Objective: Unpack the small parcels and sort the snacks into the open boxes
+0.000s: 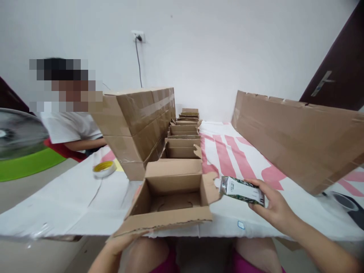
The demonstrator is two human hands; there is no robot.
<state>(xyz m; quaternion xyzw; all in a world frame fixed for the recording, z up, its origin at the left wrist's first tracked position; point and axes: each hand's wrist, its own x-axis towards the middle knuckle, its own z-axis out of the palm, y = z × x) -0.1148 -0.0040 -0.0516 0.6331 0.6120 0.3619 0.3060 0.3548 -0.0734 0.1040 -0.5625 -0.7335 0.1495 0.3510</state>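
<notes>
An open cardboard box [176, 216] stands at the table's front edge, its flaps spread and its visible inside bare. My left hand [126, 239] is closed around its left side; the flap hides most of the fingers, though a bit of finger shows beyond the left wall. To the right of the box, my right hand [269, 203] pinches a small carton [244, 190] with a white label and dark green patterned sides. The carton is tilted, and its far end is beside the box's right flap.
More open boxes [183, 148] stand in a row behind, beside a stack of taped cartons [142, 125]. A cardboard panel [298, 140] stands at right. A tape roll [104, 169] lies left, near a seated person [71, 125] and a fan [22, 140].
</notes>
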